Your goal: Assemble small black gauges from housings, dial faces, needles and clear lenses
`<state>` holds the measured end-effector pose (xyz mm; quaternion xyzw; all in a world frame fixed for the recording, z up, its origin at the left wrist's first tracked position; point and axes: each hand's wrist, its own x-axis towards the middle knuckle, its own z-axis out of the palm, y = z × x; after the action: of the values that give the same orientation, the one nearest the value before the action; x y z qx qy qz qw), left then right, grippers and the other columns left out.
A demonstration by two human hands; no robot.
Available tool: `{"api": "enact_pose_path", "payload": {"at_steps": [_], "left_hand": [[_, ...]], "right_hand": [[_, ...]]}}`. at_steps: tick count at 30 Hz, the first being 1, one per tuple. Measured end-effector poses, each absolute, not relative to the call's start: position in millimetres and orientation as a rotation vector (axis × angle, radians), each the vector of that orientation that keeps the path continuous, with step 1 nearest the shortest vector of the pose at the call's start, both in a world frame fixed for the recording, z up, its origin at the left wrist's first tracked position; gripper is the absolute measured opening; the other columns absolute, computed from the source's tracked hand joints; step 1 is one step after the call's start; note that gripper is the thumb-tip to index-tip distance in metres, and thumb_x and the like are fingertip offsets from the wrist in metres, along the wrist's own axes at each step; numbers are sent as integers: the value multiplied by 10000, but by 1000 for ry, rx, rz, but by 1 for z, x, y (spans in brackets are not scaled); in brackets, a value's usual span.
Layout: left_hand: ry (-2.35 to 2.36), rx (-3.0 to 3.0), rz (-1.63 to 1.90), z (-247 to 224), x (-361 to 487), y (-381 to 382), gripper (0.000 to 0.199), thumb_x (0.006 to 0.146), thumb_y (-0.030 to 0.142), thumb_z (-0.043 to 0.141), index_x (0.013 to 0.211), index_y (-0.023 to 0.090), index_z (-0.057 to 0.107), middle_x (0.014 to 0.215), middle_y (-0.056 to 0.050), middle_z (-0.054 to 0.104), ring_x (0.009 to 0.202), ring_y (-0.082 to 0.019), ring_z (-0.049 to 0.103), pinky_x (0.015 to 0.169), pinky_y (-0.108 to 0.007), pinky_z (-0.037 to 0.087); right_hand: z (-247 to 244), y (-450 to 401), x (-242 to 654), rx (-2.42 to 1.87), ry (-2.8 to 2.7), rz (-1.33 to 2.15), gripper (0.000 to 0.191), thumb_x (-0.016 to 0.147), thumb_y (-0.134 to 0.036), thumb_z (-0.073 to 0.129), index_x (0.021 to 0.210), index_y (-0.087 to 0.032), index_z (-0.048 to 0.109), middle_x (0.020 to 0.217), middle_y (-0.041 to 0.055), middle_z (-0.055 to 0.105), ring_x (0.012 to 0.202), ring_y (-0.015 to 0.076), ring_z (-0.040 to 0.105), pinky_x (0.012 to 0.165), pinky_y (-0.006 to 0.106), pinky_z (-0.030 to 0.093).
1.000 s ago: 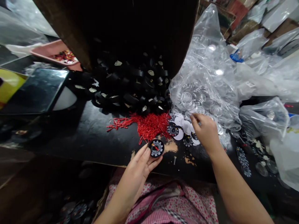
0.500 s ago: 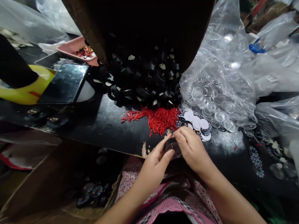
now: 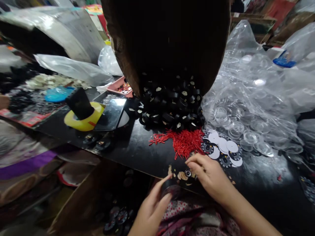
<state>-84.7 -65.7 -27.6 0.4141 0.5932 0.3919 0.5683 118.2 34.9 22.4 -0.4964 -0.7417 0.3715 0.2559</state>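
Note:
My left hand (image 3: 154, 203) is closed around a black round dial case (image 3: 170, 189), held low in front of the table edge, fingers on its far side and thumb on the near side. My right hand (image 3: 209, 172) is apart from it, over the table just below a heap of red pointers (image 3: 187, 142). Its fingers are bent and slightly apart, with nothing visible in them. Under its fingertips is a small round metal-looking piece (image 3: 188, 173), by a worn tan patch on the table. Printed dial discs (image 3: 222, 144), some white side up, lie right of the pointers.
A large dark container (image 3: 169, 39) spills black round cases (image 3: 172, 108). Clear covers (image 3: 248, 134) fill a plastic bag on the right. A phone (image 3: 110, 114) leans by yellow tape (image 3: 83, 118) on the left. Below the table, a box holds finished-looking dials (image 3: 120, 216). Another person's hand (image 3: 3, 101) shows far left.
My hands were together on the case; now they are apart. The left has dropped with the case, and the right has let go of it. The view has swung left and up.

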Motion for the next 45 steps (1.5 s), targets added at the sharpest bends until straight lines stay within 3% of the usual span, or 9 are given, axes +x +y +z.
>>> {"api": "enact_pose_path", "payload": {"at_steps": [5,10,16,23,26,31,35,40,45], "left_hand": [[2052,1572,1043,-31,-142,-79,413,879,348,601,1283,262,613,1449,-81,537,1376,-339,436,1160,-570,312],[2003,1833,1201,-4,-147,44,374,969,317,452,1297,180,570,1283,-130,647,1205,-272,602,1044,-457,474],[1976,1940,1139,-3,-164,142,458,777,214,732,1222,199,622,1290,-123,640,1301,-314,503,1158,-481,320],[2073,1750,1236,-14,-172,112,424,825,403,705,1182,187,632,1147,-137,682,1166,-340,568,1047,-532,415],[2033,1651,1356,-13,-160,90,438,899,405,606,1279,193,561,1227,-136,652,1192,-300,576,1039,-490,447],[1453,1839,1279,-8,-96,21,545,816,318,733,1328,313,547,1339,-47,622,1325,-273,495,1160,-461,338],[1250,1195,1140,-11,-56,-19,495,891,309,665,1363,357,522,1436,-22,555,1322,-247,512,1106,-400,422],[1034,483,906,-13,-38,-23,347,844,348,725,1158,212,664,1156,-88,705,893,-229,724,796,-316,587],[897,307,955,-4,-31,-23,469,829,265,736,1278,269,600,1158,-86,714,927,-213,720,832,-291,566]], "right_hand": [[23,32,116,-1384,-1998,1146,263,981,-371,448,870,-216,629,815,19,686,773,182,619,717,302,410],[27,29,108,-1268,-2162,1179,254,977,-341,457,822,-218,617,818,10,679,780,181,600,739,310,393],[16,29,124,-1352,-2078,1205,296,979,-378,431,802,-207,596,772,15,650,754,186,592,723,310,395],[11,29,120,-1314,-2067,1288,292,965,-383,436,806,-218,616,801,17,669,773,189,602,736,319,390],[11,29,118,-1289,-2045,1341,298,955,-415,445,835,-219,635,830,28,680,801,196,610,756,332,399],[15,28,114,-1350,-1631,1579,345,911,-494,480,1028,-199,616,734,9,637,617,144,554,626,286,425],[18,28,120,-1339,-1589,1469,282,890,-476,567,864,-196,582,754,-3,620,660,128,555,628,257,427],[25,38,148,-1398,-1878,1375,252,911,-444,600,943,-199,653,844,12,667,756,151,603,695,270,454],[20,68,172,-1817,-2192,530,392,886,-304,653,1255,-180,609,1174,139,604,1068,303,586,939,464,441]]}}
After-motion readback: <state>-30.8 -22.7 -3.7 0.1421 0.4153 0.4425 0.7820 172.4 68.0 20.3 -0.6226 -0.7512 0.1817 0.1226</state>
